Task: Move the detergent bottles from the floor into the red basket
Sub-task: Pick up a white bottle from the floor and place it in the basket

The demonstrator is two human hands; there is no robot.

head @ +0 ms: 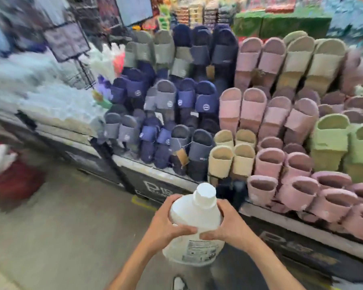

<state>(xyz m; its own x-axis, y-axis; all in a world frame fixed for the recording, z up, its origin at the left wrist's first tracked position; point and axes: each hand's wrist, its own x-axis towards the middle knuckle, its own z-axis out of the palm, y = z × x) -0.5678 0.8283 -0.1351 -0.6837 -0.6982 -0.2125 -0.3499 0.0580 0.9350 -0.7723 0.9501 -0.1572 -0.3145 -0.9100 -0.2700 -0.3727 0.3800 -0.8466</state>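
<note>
Carrying the white detergent bottle (194,225) upright off the floor, left hand (166,223) and right hand (228,225) wrap fingers round its shoulders, probably because it's heavy; blurry red basket (13,181) sits far left.

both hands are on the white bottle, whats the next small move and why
Probably swing the detergent bottle left, toward the red basket. The left hand and right hand both grip its shoulder, and it is upright and appears lifted off the floor. The basket sits low at the left edge of the view, blurred and well away from the bottle.
</note>
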